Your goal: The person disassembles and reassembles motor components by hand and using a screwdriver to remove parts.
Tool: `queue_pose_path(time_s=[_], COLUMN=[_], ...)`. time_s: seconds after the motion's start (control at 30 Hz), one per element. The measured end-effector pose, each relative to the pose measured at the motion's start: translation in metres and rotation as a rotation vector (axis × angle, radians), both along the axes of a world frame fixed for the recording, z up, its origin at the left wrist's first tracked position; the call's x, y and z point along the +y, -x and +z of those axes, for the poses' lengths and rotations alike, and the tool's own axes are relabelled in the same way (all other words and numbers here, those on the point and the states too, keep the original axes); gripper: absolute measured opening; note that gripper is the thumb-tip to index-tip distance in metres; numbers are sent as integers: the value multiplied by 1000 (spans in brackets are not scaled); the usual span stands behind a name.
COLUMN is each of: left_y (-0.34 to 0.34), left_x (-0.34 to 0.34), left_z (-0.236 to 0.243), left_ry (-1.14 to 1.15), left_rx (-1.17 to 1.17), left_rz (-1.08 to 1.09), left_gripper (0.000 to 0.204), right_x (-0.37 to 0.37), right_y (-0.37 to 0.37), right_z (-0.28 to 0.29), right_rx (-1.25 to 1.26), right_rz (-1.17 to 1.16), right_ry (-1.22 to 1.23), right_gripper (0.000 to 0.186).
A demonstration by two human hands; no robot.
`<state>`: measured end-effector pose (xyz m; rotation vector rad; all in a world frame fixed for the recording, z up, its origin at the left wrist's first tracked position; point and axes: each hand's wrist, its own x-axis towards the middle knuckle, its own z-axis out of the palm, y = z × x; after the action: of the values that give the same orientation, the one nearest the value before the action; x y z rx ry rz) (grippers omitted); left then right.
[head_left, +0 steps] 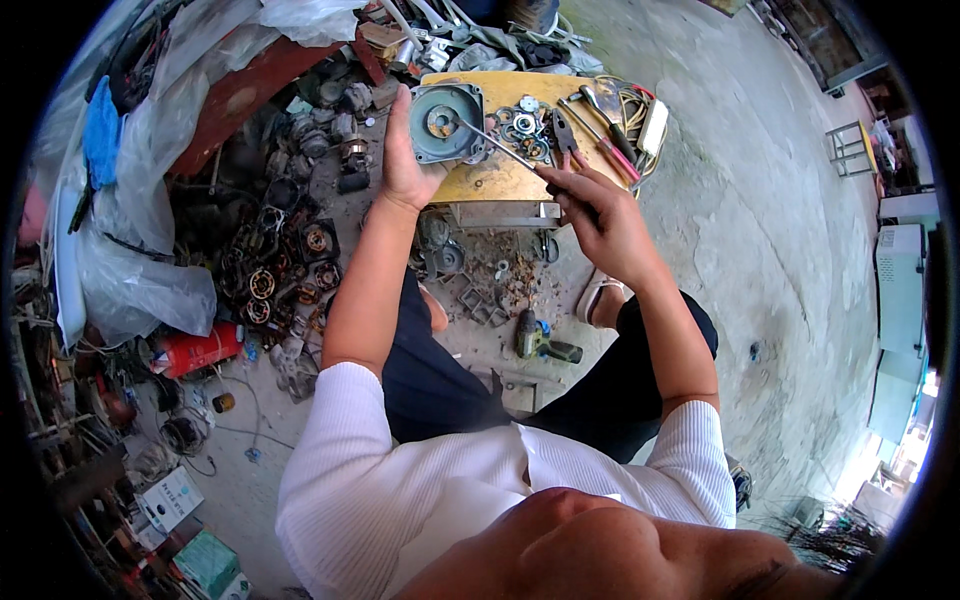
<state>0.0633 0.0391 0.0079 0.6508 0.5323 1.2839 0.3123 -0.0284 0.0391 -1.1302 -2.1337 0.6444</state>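
White shirt point(420, 480) fills lower centre; above, left hand point(408, 168) clasps rim of stiff, probably heavy housing point(437, 123), right hand point(605, 225) grips screwdriver point(502, 147).

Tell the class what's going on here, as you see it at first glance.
A person steadies a grey-green metal housing with the left hand at a yellow table. The right hand grips a thin-shafted tool, its tip at or near the housing's hub. Pliers lie on the table; a drill is on the floor.
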Motion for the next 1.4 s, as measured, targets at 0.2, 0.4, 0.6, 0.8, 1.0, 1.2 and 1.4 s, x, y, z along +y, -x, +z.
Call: queue_pose_path(time_s=[0.2,0.4,0.6,0.8,1.0,1.2,1.4], left_y=[4,11,22,10,10,10,5], left_x=[-4,-9,-8,-5,-7,-6,-12], left_z=[4,7,-1,4,6,-5,3], left_ry=[18,5,-42,44,32,-60,36], left_rx=[21,88,291,201,251,469,237], left_rz=[-123,-255,-378,-163,-192,-125,-210], left_gripper=[68,61,59,53,49,46,53], right_x=[-1,-6,-4,-6,-5,-11,2], right_y=[3,2,-8,-6,-8,-4,-16], right_z=[2,10,15,20,12,19,13], right_rx=[25,4,-153,-242,-287,-309,-77], right_rz=[7,9,86,-22,-67,-24,111], right_ry=[-9,175,36,-216,-297,-138,185], right_gripper=[35,33,33,36,37,34,32])
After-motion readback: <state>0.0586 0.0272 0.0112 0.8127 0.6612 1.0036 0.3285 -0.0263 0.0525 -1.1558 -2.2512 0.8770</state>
